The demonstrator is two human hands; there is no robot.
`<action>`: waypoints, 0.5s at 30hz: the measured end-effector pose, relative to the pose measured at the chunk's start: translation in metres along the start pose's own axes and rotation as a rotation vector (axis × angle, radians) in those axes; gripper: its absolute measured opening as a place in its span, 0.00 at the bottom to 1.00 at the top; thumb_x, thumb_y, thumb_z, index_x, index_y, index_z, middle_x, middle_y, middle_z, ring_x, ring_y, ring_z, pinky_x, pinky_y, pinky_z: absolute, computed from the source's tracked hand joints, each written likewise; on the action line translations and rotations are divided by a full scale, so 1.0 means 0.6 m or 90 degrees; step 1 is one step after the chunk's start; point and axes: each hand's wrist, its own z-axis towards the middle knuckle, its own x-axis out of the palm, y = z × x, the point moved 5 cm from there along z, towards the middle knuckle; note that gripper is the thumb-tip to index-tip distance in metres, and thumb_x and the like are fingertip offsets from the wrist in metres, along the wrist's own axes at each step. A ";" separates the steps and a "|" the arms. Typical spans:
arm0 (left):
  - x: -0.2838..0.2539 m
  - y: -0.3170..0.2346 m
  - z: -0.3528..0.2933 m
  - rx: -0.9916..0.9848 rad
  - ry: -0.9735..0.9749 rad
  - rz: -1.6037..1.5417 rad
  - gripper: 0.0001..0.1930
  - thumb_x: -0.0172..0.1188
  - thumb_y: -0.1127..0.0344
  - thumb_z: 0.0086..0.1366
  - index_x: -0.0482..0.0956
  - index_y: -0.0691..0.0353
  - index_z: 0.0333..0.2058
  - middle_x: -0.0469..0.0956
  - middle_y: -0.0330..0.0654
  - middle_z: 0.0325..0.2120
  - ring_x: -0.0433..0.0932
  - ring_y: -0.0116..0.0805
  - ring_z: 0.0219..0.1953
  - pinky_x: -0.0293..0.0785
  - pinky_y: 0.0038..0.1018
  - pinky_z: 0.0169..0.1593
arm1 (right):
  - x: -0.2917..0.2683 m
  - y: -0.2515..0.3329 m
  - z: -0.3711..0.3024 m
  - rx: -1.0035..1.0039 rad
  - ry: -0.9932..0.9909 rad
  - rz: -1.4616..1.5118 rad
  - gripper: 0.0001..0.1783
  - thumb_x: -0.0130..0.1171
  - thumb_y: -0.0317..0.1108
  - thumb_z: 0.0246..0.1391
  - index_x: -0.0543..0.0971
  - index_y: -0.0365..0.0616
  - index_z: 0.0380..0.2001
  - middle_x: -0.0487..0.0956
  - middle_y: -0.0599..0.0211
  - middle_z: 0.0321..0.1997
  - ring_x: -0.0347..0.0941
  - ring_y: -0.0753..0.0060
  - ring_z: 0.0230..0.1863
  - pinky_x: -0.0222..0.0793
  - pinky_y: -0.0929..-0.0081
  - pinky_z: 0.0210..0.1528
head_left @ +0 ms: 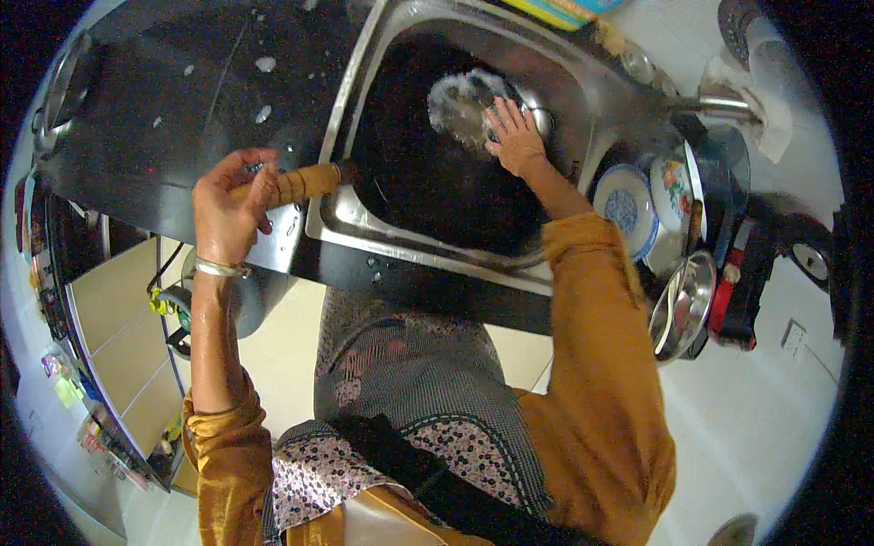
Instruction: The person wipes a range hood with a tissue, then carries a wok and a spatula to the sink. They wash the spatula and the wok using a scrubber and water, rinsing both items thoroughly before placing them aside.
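Note:
A dark wok [428, 200] fills most of the steel sink [437, 257]. Its wooden handle [309, 181] juts out over the sink's left rim. My left hand [233, 198] is closed around that handle, fingers on top. Inside the wok, my right hand [519, 136] lies with its fingers stretched out, beside a patch of whitish splashing water or foam [464, 102]. A shiny round metal part [539, 116] shows just behind these fingers; I cannot make out what it is. Whether something lies beneath my right palm is hidden.
A black counter [182, 118] with water drops adjoins the sink on the left. To the right, a metal tap [719, 105] stands near a blue-patterned plate [626, 205], a flowered bowl [672, 187] and a steel bowl [687, 305]. A colourful package [555, 11] sits at the far edge.

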 end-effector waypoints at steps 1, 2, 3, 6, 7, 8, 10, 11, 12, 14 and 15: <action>0.000 -0.004 -0.003 -0.016 -0.005 0.007 0.09 0.56 0.67 0.56 0.75 0.66 0.34 0.74 0.40 0.17 0.64 0.19 0.10 0.58 0.17 0.12 | 0.020 0.004 -0.029 0.016 0.041 0.004 0.36 0.41 0.56 0.52 0.57 0.43 0.57 0.47 0.56 0.65 0.40 0.55 0.66 0.35 0.54 0.63; 0.000 -0.009 -0.003 -0.027 -0.018 0.013 0.09 0.56 0.67 0.56 0.76 0.66 0.34 0.74 0.40 0.17 0.64 0.19 0.11 0.58 0.17 0.12 | 0.013 0.017 -0.055 0.028 0.128 0.068 0.35 0.38 0.57 0.52 0.58 0.43 0.56 0.48 0.55 0.64 0.41 0.54 0.65 0.35 0.54 0.63; 0.002 -0.008 -0.005 -0.031 -0.018 0.016 0.09 0.56 0.67 0.56 0.76 0.65 0.34 0.74 0.40 0.17 0.65 0.19 0.11 0.58 0.17 0.12 | 0.001 0.042 -0.101 0.042 0.215 0.131 0.36 0.35 0.58 0.53 0.59 0.42 0.55 0.50 0.55 0.64 0.41 0.52 0.65 0.35 0.55 0.63; -0.001 -0.016 -0.004 -0.021 -0.024 0.028 0.09 0.57 0.66 0.56 0.76 0.64 0.34 0.75 0.41 0.16 0.66 0.19 0.11 0.59 0.18 0.12 | -0.111 0.112 -0.175 0.083 0.511 0.413 0.40 0.23 0.63 0.53 0.59 0.41 0.56 0.51 0.51 0.63 0.42 0.50 0.64 0.35 0.59 0.64; 0.000 -0.019 0.000 -0.006 -0.023 0.036 0.09 0.57 0.66 0.56 0.76 0.63 0.34 0.75 0.41 0.16 0.67 0.20 0.10 0.59 0.18 0.12 | -0.167 0.138 -0.166 0.103 0.552 0.524 0.40 0.24 0.63 0.53 0.58 0.41 0.56 0.50 0.49 0.63 0.43 0.51 0.64 0.35 0.61 0.65; 0.005 -0.020 -0.001 0.008 -0.016 0.046 0.09 0.57 0.66 0.56 0.76 0.63 0.34 0.75 0.41 0.16 0.67 0.20 0.10 0.60 0.18 0.12 | -0.209 0.176 -0.160 0.127 0.594 0.640 0.39 0.25 0.62 0.54 0.56 0.41 0.57 0.49 0.48 0.63 0.43 0.52 0.65 0.34 0.63 0.65; 0.004 -0.014 0.002 0.041 -0.031 0.023 0.09 0.56 0.66 0.56 0.76 0.63 0.34 0.75 0.41 0.15 0.67 0.21 0.09 0.60 0.19 0.12 | -0.246 0.244 -0.117 0.214 0.441 0.897 0.37 0.23 0.59 0.56 0.54 0.41 0.58 0.50 0.48 0.63 0.44 0.54 0.64 0.36 0.64 0.65; 0.004 -0.010 0.004 0.031 -0.034 0.033 0.09 0.56 0.66 0.56 0.76 0.63 0.33 0.75 0.41 0.16 0.67 0.21 0.09 0.60 0.19 0.12 | -0.246 0.270 -0.088 0.160 0.345 0.906 0.37 0.22 0.58 0.57 0.53 0.41 0.59 0.49 0.51 0.63 0.43 0.55 0.65 0.35 0.67 0.65; 0.006 -0.009 0.006 0.023 -0.029 0.045 0.09 0.56 0.66 0.56 0.77 0.63 0.33 0.75 0.41 0.16 0.67 0.22 0.09 0.60 0.19 0.12 | -0.234 0.283 -0.073 0.114 0.249 0.913 0.36 0.22 0.57 0.57 0.51 0.41 0.59 0.49 0.53 0.64 0.42 0.56 0.65 0.34 0.69 0.65; 0.001 -0.003 0.004 0.007 -0.029 0.036 0.09 0.56 0.66 0.56 0.77 0.63 0.33 0.75 0.41 0.15 0.67 0.22 0.09 0.60 0.20 0.12 | -0.204 0.270 -0.103 0.043 0.286 0.825 0.34 0.22 0.54 0.59 0.49 0.41 0.60 0.48 0.55 0.64 0.41 0.58 0.66 0.37 0.71 0.65; -0.002 0.000 0.003 -0.003 -0.033 0.033 0.09 0.56 0.66 0.56 0.77 0.63 0.33 0.75 0.41 0.15 0.67 0.22 0.09 0.60 0.20 0.12 | -0.207 0.239 -0.133 0.048 0.397 0.770 0.33 0.24 0.53 0.59 0.50 0.41 0.60 0.48 0.55 0.64 0.41 0.59 0.66 0.38 0.72 0.65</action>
